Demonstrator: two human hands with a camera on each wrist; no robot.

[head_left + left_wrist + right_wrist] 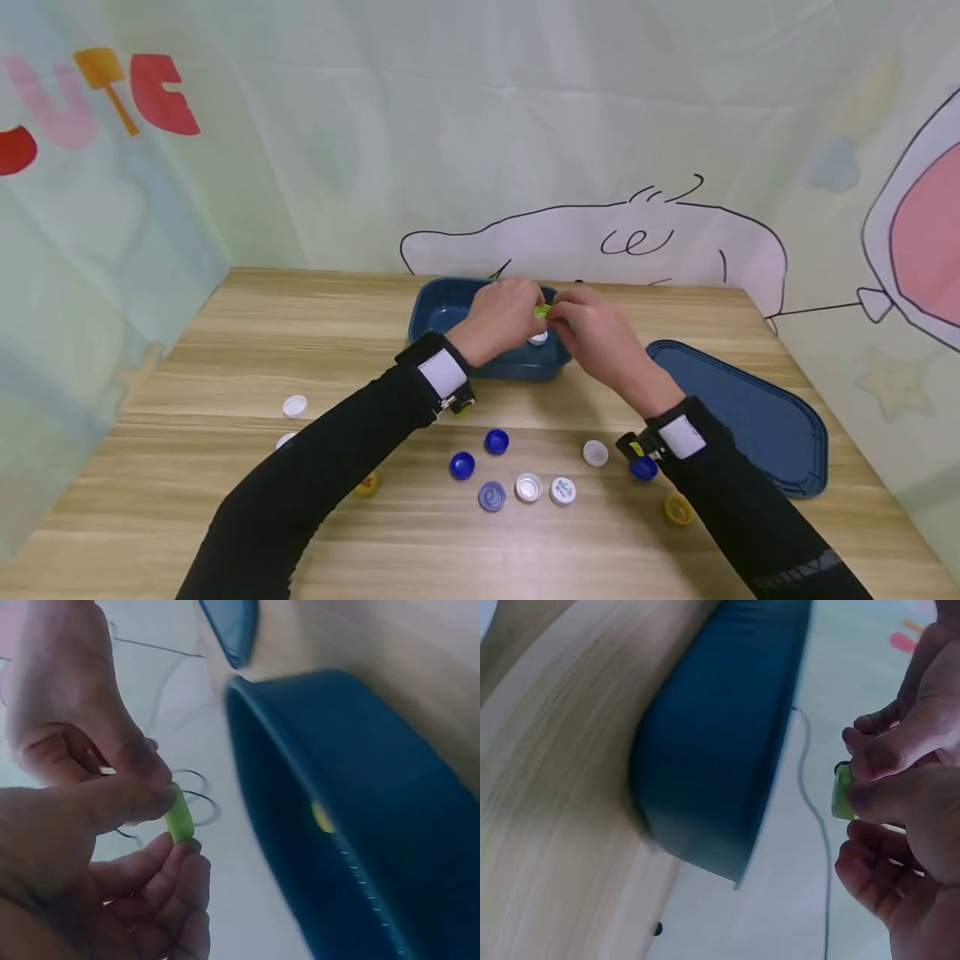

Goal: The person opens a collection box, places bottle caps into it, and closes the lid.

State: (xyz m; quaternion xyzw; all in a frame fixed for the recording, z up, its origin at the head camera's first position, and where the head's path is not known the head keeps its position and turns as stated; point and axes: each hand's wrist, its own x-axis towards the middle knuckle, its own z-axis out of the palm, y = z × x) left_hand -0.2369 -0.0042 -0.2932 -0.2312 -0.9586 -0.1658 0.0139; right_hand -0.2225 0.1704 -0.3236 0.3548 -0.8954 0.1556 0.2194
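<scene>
Both hands meet over the blue plastic box (525, 371) at the back of the table. Between them is a small light-green bottle cap (542, 311). The left hand (502, 315) pinches the cap with thumb and fingertips, seen closest in the left wrist view, where the cap (180, 817) stands on edge. From the other side, the right hand (600, 342) pinches it too, its thumb pressed against the cap (843, 796) in the right wrist view. Inside the box lie a white cap (537, 338) and a yellow piece (322, 817), partly hidden by the wall.
Several loose caps lie on the wooden table, among them a blue cap (462, 465), a white cap (563, 492) and a yellow ring (678, 510). A dark blue lid (757, 425) lies at the right. Behind the table hangs a printed cloth (480, 125).
</scene>
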